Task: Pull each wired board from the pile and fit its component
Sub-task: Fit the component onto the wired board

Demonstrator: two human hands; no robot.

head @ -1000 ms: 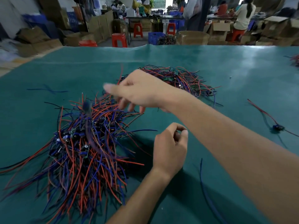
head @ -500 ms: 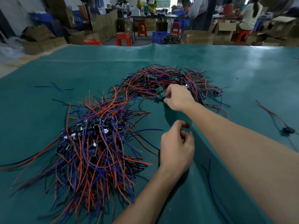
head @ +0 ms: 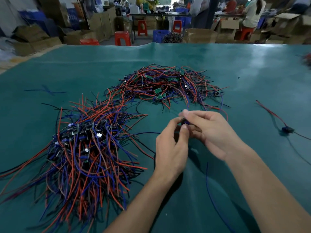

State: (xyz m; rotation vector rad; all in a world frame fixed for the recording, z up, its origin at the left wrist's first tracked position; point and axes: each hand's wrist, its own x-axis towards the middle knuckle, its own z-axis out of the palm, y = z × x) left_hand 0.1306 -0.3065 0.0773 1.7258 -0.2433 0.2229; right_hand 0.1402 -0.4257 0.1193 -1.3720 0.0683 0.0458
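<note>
- We see the left hand (head: pixel 170 148) and right hand (head: pixel 213 132) both pinching one small dark wired board (head: pixel 184 122), fingers curled, just in front of the far red-and-blue wire pile (head: pixel 168 83).

A green mat (head: pixel 218 61) is spread over the worktable, with soft glare seen toward its far right. Beyond its far edge, red stools (head: pixel 122 38) and a blue crate (head: pixel 159 35) are set on the floor. Cardboard boxes (head: pixel 101 26) are stacked at left and right. A long bench (head: pixel 161 14) is placed farther back, where seated workers (head: pixel 252 14) are seen.
</note>
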